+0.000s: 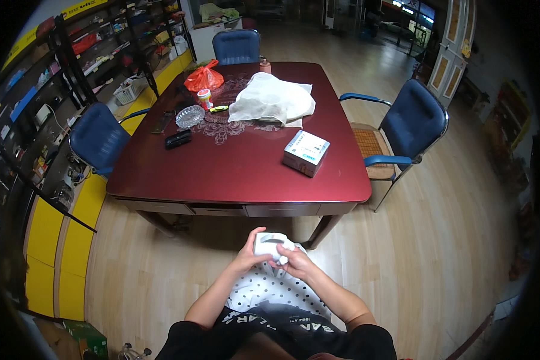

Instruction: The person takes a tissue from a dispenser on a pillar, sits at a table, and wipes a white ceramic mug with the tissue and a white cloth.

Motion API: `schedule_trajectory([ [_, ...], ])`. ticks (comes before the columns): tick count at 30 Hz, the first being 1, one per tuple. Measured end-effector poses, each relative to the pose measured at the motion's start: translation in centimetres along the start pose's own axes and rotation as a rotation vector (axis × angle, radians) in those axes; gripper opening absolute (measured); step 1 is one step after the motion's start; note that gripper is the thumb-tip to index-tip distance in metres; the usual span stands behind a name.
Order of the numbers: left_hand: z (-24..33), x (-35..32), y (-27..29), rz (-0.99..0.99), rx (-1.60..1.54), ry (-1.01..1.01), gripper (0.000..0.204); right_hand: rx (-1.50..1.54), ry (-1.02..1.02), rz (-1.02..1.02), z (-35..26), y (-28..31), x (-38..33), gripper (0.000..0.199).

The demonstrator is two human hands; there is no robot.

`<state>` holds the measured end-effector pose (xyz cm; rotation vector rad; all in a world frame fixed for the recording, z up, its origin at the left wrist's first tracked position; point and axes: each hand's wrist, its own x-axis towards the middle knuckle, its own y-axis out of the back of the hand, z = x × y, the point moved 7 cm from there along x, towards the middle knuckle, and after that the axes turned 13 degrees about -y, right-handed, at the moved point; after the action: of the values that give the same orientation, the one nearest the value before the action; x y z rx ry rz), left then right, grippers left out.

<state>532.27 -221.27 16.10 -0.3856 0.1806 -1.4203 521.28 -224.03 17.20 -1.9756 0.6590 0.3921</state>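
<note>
Close to my lap, in front of the table's near edge, both hands hold a small white object (268,245) with a rounded body and a grey slot or recess on its upper side. Its exact kind I cannot make out. My left hand (248,257) wraps its left side, fingers curled around the edge. My right hand (297,264) grips the right side, the thumb pressed on top. Beyond the hands, a white and grey cardboard box (306,151) sits on the dark red table (234,174), near its right side.
A white cloth (270,99) covers something on the table. Around it are a red plastic bag (204,78), a red-and-white jar (205,99), a glass dish (189,116) and a black case (178,139). Blue chairs (415,114) surround the table; crowded shelves (102,60) line the left wall.
</note>
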Motion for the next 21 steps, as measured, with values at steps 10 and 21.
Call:
schedule_trajectory([
  [10, -4.4, 1.4, 2.9, 0.174, -0.212, 0.226, 0.024, -2.256, 0.836, 0.149, 0.7, -1.9, -1.5, 0.041],
  [21, -3.2, 1.0, 5.2, 0.377, -0.168, 0.062, 0.02, -0.563, 0.12, 0.192, 4.9, -1.7, 3.7, 0.029],
])
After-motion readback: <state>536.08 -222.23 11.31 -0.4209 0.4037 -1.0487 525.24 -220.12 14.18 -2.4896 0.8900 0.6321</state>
